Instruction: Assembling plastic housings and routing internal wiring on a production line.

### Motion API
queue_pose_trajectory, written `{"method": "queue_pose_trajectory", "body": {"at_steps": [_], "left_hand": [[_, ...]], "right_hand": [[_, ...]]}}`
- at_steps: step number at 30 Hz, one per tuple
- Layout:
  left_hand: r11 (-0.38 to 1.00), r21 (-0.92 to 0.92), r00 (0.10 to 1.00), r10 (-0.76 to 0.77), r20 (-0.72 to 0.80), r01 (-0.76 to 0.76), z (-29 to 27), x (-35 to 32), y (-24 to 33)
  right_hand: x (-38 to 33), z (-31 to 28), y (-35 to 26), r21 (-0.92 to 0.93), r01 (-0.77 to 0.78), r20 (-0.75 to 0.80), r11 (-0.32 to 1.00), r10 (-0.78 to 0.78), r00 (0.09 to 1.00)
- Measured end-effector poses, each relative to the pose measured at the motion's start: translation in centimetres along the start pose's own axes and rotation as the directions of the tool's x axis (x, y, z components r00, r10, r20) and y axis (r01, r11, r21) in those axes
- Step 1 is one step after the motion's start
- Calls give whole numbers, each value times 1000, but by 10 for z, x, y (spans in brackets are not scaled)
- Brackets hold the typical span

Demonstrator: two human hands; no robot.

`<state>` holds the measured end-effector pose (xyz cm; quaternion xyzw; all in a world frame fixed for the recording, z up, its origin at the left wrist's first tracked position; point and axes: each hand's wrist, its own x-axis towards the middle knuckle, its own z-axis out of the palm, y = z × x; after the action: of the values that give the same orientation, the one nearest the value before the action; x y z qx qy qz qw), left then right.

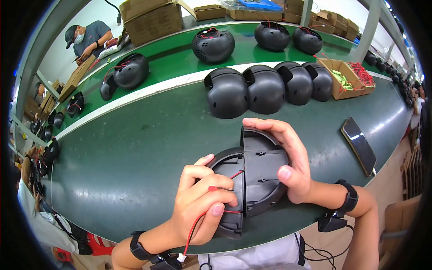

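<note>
Your left hand (202, 204) pinches a red wire (194, 227) against the open inner side of the black helmet shell (256, 175), fingers closed narrow on it; the wire trails below your grip to a small white connector (182, 257). Just right of that grip, your right hand (288, 157) wraps the shell's rim, thumb pressed on its inside. Beyond your grip, four black helmets (270, 87) stand in a row; a phone (358, 145) lies further right

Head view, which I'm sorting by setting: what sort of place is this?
Probably a factory assembly line. A long green conveyor belt carries round black plastic shells, brown cardboard boxes line it, and both hands hold a shell with red wire.
</note>
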<state>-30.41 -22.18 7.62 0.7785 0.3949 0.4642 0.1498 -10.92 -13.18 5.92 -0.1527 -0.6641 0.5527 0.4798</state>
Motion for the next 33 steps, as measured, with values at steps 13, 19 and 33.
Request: {"method": "queue_pose_trajectory", "body": {"at_steps": [13, 19, 33], "left_hand": [[998, 13, 998, -61, 11, 61, -3, 1, 5], [997, 27, 997, -77, 20, 77, -4, 0, 9], [996, 66, 995, -59, 80, 54, -7, 2, 12]], "right_hand": [[19, -29, 10, 299, -458, 189, 837, 418, 889], [13, -19, -3, 174, -254, 279, 951, 200, 939], [-3, -1, 5, 111, -111, 142, 988, 95, 985]]}}
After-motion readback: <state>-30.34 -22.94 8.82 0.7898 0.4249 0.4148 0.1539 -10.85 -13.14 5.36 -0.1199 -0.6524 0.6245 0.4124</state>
